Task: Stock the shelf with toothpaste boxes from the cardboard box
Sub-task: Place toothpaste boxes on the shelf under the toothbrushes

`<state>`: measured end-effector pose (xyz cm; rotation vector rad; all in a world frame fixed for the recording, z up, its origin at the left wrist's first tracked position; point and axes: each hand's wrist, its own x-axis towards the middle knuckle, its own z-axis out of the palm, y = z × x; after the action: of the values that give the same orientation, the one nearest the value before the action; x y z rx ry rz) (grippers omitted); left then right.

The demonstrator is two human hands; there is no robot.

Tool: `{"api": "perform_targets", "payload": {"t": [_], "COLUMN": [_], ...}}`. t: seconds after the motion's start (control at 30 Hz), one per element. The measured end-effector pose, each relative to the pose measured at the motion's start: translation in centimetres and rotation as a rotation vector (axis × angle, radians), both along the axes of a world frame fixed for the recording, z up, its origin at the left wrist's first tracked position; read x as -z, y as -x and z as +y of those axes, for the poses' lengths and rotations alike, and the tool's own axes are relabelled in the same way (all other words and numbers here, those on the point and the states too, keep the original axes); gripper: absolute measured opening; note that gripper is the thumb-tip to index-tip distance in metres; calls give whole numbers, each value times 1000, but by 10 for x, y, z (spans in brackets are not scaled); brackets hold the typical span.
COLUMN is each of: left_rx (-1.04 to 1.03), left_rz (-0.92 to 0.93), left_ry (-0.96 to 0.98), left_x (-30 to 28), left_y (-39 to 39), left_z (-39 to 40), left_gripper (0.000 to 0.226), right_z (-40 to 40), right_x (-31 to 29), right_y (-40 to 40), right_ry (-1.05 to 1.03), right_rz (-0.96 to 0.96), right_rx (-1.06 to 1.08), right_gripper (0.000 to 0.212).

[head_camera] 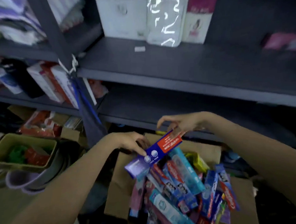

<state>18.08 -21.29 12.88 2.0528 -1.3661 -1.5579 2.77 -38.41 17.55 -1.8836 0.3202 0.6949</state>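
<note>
A red and blue toothpaste box (161,148) hangs slanted above the open cardboard box (119,187), which holds several toothpaste boxes (182,191) piled loosely. My left hand (131,141) pinches the box's blue lower end with fingertips. My right hand (179,123) grips its red upper end from above. A purple box (136,167) lies just under the held one. The grey shelf (184,63) stretches in front of me, with another board (160,100) below it.
White and pink product boxes (154,18) stand at the back of the upper shelf. Red and white cartons (54,83) fill the left shelf bay. An olive tray (24,152) with green and red items and a purple bowl (27,181) sit on the floor left.
</note>
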Motion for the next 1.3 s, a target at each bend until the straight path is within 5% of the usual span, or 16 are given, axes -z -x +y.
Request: {"api": "perform_targets", "payload": {"t": [0.1, 0.2, 0.37, 0.6, 0.67, 0.77, 0.83, 0.9, 1.03, 1.1, 1.2, 1.3], "left_rx": [106, 58, 278, 318, 179, -379, -660, -616, -427, -444, -392, -334], "left_rz": [-89, -263, -883, -1032, -1054, -788, -324, 142, 182, -12, -567, -826], "left_ry": [52, 330, 925, 1336, 1368, 1292, 1066, 780, 849, 997, 1124, 1088], "left_x": [-40, -74, -117, -136, -135, -140, -153, -160, -157, -160, -168, -175], "left_y": [3, 10, 9, 17, 13, 5, 5, 11, 24, 23, 7, -13], "left_z": [-22, -37, -51, -57, -57, -58, -54, -53, -63, -67, -68, -63], "left_gripper": [43, 31, 38, 51, 56, 49, 36, 30, 26, 26, 31, 37], "right_z": [-11, -19, -29, -15, -13, -16, -16, -11, 0, 2, -7, -27], "right_x": [-43, -79, -117, -131, -134, -131, -129, -131, -135, -141, -148, -150], "right_y": [14, 28, 49, 41, 35, 26, 22, 18, 8, 8, 16, 25], "right_ry": [106, 154, -11, -157, -91, -122, -212, -261, -375, -367, -273, -325], "right_rz": [-81, -190, -94, -94, -171, -372, -516, -619, -702, -703, -679, -749], "right_rx": [105, 275, 490, 461, 545, 794, 940, 978, 907, 871, 915, 1116], "right_gripper": [45, 39, 46, 62, 60, 49, 53, 53, 50, 39, 18, 29]}}
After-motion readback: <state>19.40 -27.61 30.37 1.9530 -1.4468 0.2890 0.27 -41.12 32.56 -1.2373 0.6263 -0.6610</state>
